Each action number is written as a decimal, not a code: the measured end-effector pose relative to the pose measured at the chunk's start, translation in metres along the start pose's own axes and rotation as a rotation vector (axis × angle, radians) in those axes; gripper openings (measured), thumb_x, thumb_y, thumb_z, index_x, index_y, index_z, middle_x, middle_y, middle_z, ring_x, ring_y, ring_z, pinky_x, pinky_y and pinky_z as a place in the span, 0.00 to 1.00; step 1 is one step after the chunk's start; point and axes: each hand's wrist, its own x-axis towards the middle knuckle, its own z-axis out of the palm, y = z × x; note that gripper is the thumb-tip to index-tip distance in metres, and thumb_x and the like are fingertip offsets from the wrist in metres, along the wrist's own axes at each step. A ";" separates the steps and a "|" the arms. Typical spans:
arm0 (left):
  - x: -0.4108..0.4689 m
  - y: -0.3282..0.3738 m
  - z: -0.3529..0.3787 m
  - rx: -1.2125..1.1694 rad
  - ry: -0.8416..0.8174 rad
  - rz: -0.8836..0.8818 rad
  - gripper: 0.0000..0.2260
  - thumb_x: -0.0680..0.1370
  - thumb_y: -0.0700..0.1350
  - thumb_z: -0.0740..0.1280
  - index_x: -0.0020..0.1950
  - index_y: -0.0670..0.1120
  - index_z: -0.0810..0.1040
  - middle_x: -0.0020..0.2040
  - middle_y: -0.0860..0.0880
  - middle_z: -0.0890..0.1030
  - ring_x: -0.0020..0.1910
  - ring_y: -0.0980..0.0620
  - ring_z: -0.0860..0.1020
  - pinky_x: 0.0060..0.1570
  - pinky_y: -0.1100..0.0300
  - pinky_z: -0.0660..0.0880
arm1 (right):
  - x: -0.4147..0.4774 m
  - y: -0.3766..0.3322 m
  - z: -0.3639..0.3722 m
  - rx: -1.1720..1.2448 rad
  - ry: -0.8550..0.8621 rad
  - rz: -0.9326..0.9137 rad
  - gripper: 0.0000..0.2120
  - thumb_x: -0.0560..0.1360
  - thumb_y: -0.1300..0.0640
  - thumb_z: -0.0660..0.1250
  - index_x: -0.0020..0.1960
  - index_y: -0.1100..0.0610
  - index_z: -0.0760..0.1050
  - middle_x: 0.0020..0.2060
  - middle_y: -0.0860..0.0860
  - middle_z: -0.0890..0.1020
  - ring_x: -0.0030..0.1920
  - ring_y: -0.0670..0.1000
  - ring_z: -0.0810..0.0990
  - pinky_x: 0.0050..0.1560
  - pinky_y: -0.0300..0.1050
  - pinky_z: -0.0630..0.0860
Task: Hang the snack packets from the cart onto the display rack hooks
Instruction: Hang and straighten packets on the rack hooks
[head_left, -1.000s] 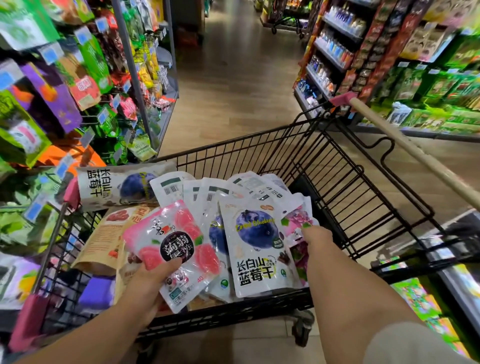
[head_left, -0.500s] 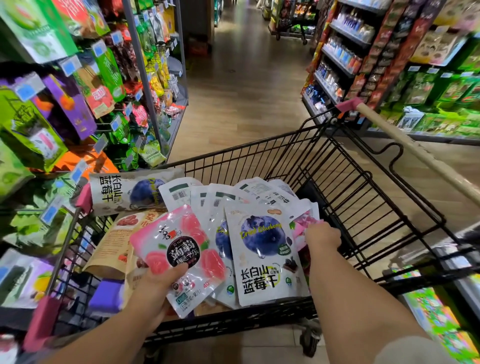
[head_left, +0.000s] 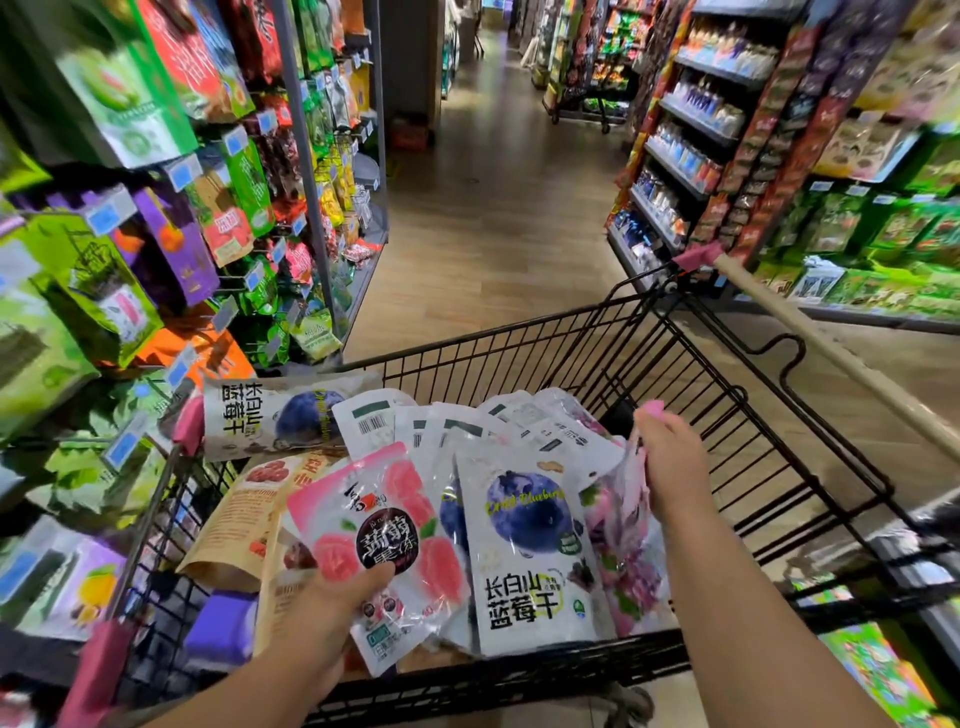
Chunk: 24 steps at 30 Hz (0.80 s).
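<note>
pink fruit packet (head_left: 384, 551): pink, red-pink fruit slices, black disc with white characters | blueberry packet (head_left: 530, 551): white, dark-blue berry, black characters, yellow-green script | mauve packet (head_left: 623, 545): mottled pink-purple | kraft packet (head_left: 244, 519): tan, red fruit | cart (head_left: 519, 358): black wire grid, pink corner caps | cart handle (head_left: 831, 358): beige | floor (head_left: 493, 208): light-brown wood plank

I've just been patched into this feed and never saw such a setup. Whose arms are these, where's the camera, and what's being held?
No machine here: a person wears one wide-angle camera on the head, looking forward and down, so the two bare arms are their own. They stand in a shop aisle over a black wire cart. The left hand holds a pink packet, thumb on its front. The right hand grips the right edge of a fan of packets, with a white blueberry packet at its front. A brown packet lies in the cart below. The display rack, hung with packets, stands on the left.
</note>
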 end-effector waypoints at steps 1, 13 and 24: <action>-0.005 0.002 0.001 -0.008 -0.012 0.000 0.28 0.62 0.45 0.80 0.57 0.35 0.77 0.51 0.37 0.84 0.55 0.33 0.79 0.63 0.33 0.68 | -0.005 -0.008 0.002 0.035 -0.055 0.035 0.14 0.76 0.50 0.64 0.40 0.59 0.77 0.42 0.59 0.79 0.43 0.58 0.78 0.48 0.54 0.76; -0.011 -0.006 -0.003 0.013 -0.021 0.080 0.40 0.52 0.56 0.84 0.59 0.45 0.75 0.53 0.42 0.83 0.57 0.37 0.79 0.64 0.34 0.68 | -0.061 0.012 0.119 -0.110 -0.542 0.366 0.14 0.77 0.46 0.62 0.38 0.53 0.77 0.39 0.53 0.82 0.39 0.52 0.80 0.46 0.43 0.78; -0.024 -0.003 -0.007 0.045 -0.099 0.080 0.20 0.67 0.45 0.74 0.56 0.42 0.76 0.47 0.44 0.85 0.54 0.37 0.80 0.65 0.35 0.68 | -0.052 0.008 0.099 -1.169 -0.832 -0.036 0.38 0.64 0.51 0.79 0.69 0.51 0.65 0.66 0.53 0.68 0.64 0.55 0.69 0.59 0.47 0.69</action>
